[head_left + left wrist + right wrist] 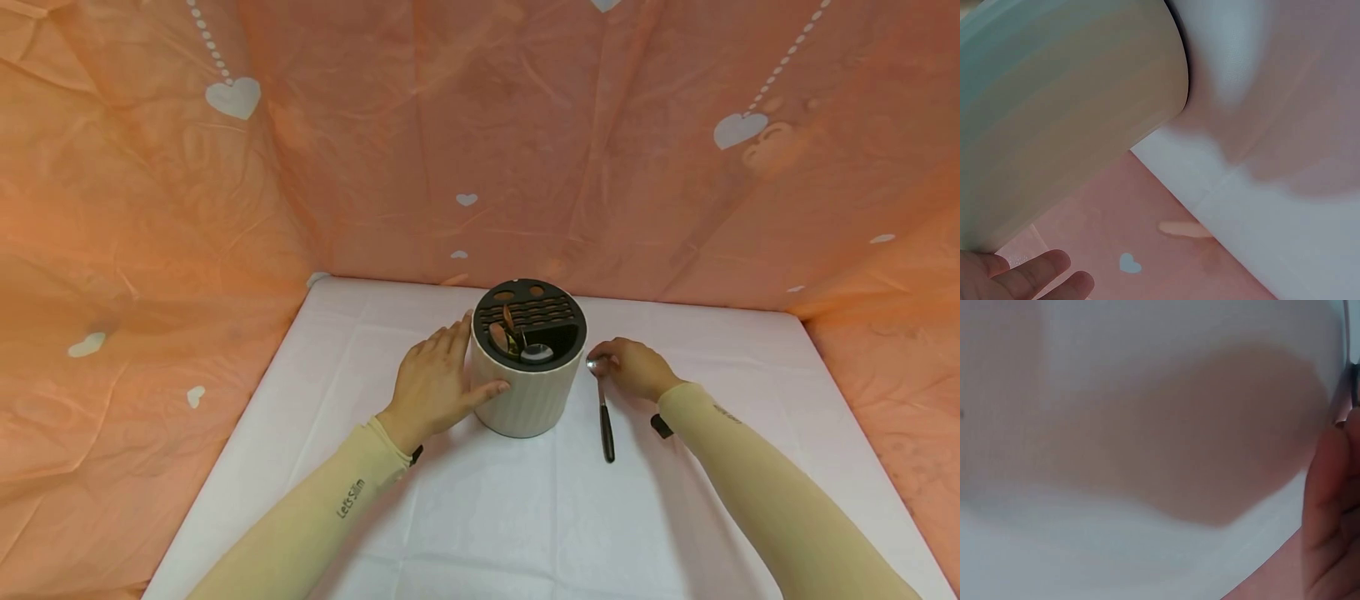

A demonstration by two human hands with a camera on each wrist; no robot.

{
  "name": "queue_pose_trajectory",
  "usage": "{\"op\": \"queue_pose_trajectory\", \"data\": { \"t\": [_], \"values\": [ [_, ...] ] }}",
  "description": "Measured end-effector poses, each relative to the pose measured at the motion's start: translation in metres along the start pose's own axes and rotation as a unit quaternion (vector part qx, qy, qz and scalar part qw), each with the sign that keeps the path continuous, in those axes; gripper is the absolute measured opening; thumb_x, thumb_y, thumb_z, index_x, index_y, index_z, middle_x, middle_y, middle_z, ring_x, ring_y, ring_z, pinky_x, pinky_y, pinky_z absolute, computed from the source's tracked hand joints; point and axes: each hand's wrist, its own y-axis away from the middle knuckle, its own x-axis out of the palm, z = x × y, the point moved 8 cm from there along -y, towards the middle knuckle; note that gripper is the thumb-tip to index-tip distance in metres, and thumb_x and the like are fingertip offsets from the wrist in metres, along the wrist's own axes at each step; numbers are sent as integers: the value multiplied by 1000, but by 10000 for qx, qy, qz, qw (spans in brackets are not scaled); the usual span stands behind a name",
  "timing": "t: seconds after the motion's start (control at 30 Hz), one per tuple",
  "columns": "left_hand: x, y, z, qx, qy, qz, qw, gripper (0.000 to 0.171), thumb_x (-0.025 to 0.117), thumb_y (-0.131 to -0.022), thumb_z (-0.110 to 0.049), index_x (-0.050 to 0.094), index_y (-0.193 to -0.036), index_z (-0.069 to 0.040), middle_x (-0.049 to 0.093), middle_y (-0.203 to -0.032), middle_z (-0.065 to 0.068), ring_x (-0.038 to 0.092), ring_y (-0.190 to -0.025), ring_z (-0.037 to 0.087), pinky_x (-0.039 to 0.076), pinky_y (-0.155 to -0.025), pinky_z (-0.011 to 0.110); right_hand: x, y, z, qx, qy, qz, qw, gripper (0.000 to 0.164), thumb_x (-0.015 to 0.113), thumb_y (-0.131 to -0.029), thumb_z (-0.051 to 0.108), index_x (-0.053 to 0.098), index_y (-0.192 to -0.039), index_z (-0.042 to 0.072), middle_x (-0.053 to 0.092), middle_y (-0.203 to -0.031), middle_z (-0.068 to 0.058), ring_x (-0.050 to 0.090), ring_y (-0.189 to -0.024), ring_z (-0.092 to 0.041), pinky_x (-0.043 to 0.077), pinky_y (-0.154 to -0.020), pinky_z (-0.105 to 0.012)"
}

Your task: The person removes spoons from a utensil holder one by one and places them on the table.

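Black-handled spoon (607,429): right hand (637,368) pinches its rounded end. Left hand (438,383), fingers straight, touches cutlery holder (522,404); keep that steady.

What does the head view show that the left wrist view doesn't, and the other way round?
Only the head view: the right hand at the black-handled spoon, and the black lid with utensils in it. Only the left wrist view: a close-up of the holder, on the wall facing the palm. Both: the left hand, holder, white tabletop and heart-printed cloth.
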Motion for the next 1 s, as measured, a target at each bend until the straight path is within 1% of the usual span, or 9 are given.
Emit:
{"op": "queue_pose_trajectory", "data": {
  "t": [0.1, 0.2, 0.3, 0.53, 0.67, 0.73, 0.8, 0.9, 1.0],
  "values": [
    [0, 0, -1, 33, -6, -22, 10000, 111, 47, -84, -83, 23, -158, -4, 55, -138, 21, 53, -126, 36, 43, -100, 50, -3, 4, 2, -84, 180, -79, 9998, 18, 70, -93, 15, 74, -111, 15, 68, -105, -4, 63, -105, -31, 47, -90, -51],
    [0, 0, -3, 47, -13, -5, 10000, 111, 46, -84, -83, 22, -158, -5, 55, -139, 21, 52, -127, 36, 43, -100, 50, -6, 8, 5, -223, 338, -136, 9991, 23, 67, -93, 7, 74, -114, 15, 69, -111, -7, 63, -109, -33, 48, -90, -53],
    [1, 0, -3, 44, -32, 41, 10000, 111, 45, -84, -83, 21, -159, -4, 54, -140, 21, 52, -127, 37, 43, -100, 50, -9, 13, 6, -273, 475, -139, 9984, 29, 63, -93, 1, 73, -117, 13, 68, -116, -10, 62, -112, -36, 48, -91, -55],
    [-1, 0, -2, 10, -59, 102, 9999, 112, 45, -84, -83, 20, -159, -4, 54, -139, 22, 53, -126, 38, 43, -100, 50, -22, 23, 7, -234, 571, -312, 9976, 27, 63, -94, 3, 71, -118, 11, 66, -120, -12, 61, -113, -38, 47, -92, -56],
    [-3, 0, 0, -27, -3, 120, 9999, 112, 46, -84, -83, 21, -158, -4, 54, -140, 22, 52, -126, 38, 43, -100, 50, -39, 34, 15, -372, 579, -465, 9965, 28, 64, -94, 4, 70, -120, 11, 65, -123, -12, 63, -108, -37, 49, -88, -54],
    [-2, -1, 0, -40, 21, 159, 9999, 112, 45, -84, -83, 21, -159, -4, 53, -140, 22, 52, -127, 38, 42, -101, 50, -49, 41, 20, -440, 599, -528, 9958, 28, 64, -94, 5, 70, -121, 12, 64, -124, -11, 65, -101, -35, 50, -84, -52],
    [-2, -1, 1, -55, 32, 194, 9998, 111, 45, -84, -83, 20, -159, -4, 53, -141, 22, 52, -127, 39, 42, -101, 51, -60, 47, 26, -489, 638, -600, 9950, 28, 63, -95, 7, 69, -122, 13, 63, -124, -8, 65, -91, -30, 51, -79, -49],
    [-1, -1, 1, -58, 51, 226, 9997, 112, 44, -84, -84, 19, -159, -4, 52, -142, 21, 51, -128, 39, 42, -101, 51, -76, 57, 37, -596, 678, -714, 9934, 29, 63, -96, 10, 68, -124, 17, 63, -123, -3, 61, -78, -19, 49, -69, -41],
    [0, 0, 1, -47, 91, 237, 9997, 112, 44, -84, -84, 19, -159, -4, 52, -142, 21, 51, -128, 39, 42, -101, 52, -90, 66, 53, -868, 702, -897, 9897, 30, 64, -95, 10, 68, -124, 19, 63, -119, 1, 55, -73, -13, 46, -63, -36]
  ]
}}
